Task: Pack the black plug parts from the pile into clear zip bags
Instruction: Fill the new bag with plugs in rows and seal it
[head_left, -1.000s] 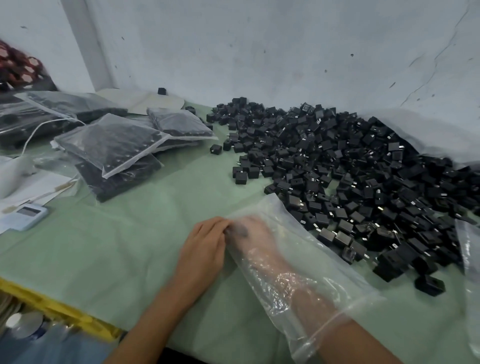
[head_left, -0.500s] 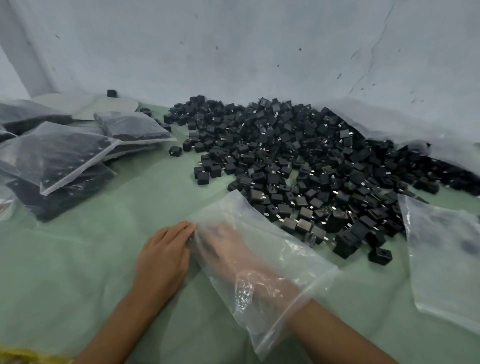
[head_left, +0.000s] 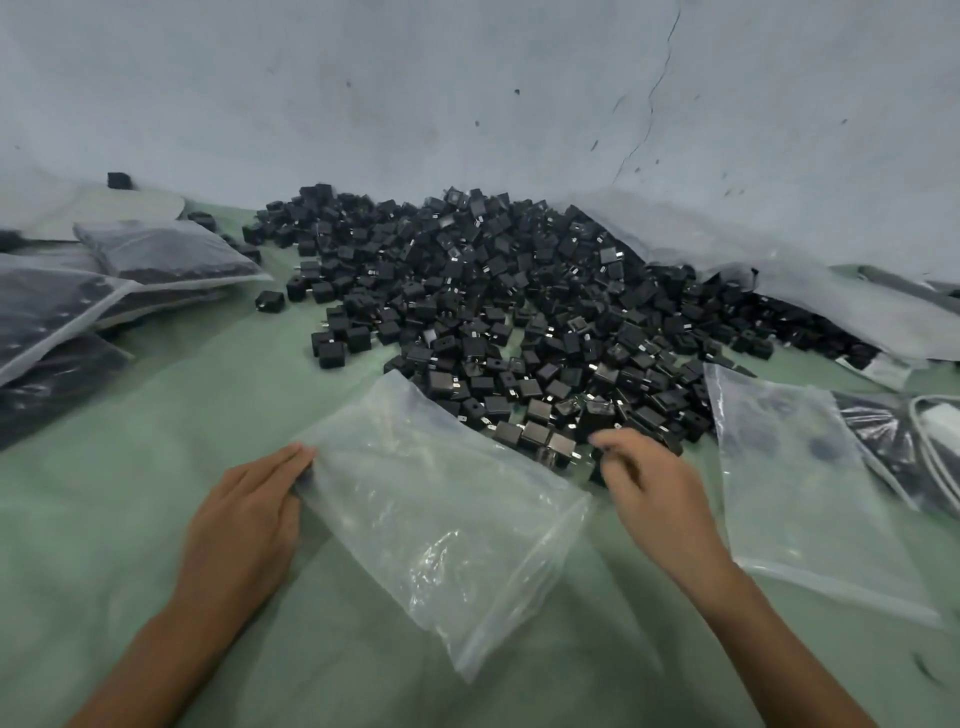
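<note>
"On the table (head_left: 613, 670), what covers it?"

"A pale green cloth (head_left: 130, 519), wrinkled. It runs back to a grey-white wall (head_left: 467, 104) with a thin crack (head_left: 649, 104) down it."

"And the containers?"

"At the left edge, filled zip bags (head_left: 166, 249) stacked on each other, dark with black parts. At the right, an empty clear bag (head_left: 800, 478) lies flat. Behind it is a big crumpled plastic sheet (head_left: 810, 296), with parts showing at its edge. In the middle the clear zip bag (head_left: 431, 499) lies slantwise, with nothing in it that I can make out."

"Where's the pile of black plug parts (head_left: 493, 291)?"

"Heaped against the wall and spreading forward. Its near edge touches the middle bag's far corner."

"The hands?"

"The left hand (head_left: 244, 514) lies flat, fingers straight and pressed together, tips on the bag's left corner. Its thumb is hidden. The right hand (head_left: 654, 488) is outside the bag, just right of it, at the pile's near edge. It's blurred. Its fingers (head_left: 613, 441) are loosely curled over the nearest parts, but whether they pinch one I cannot tell."
</note>
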